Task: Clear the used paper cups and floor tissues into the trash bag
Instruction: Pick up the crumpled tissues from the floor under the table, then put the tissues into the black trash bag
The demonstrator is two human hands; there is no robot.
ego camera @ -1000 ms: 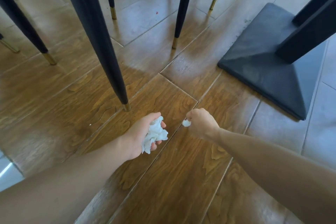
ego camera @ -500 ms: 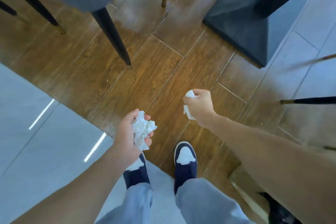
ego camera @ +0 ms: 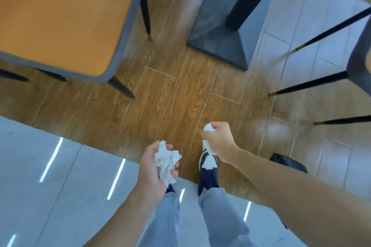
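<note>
Tissues in both hands, nothing white left on the visible floor. Left hand cupped around a crumpled wad; right hand fisted on a smaller tissue, ends poking out above and below. Person standing, shoes at the wood-floor edge. Black trash bag just behind right forearm, on grey tile. Beyond: chair, table base. Judged step: carrying to the bag. Next: swing right, release both wads into the opening.

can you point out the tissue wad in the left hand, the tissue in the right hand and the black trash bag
tissue wad in the left hand (ego camera: 167, 159): head view, middle of the crumpled wad
tissue in the right hand (ego camera: 208, 127): head view, tuft above the fist
black trash bag (ego camera: 287, 162): head view, top showing beyond the right forearm
</note>
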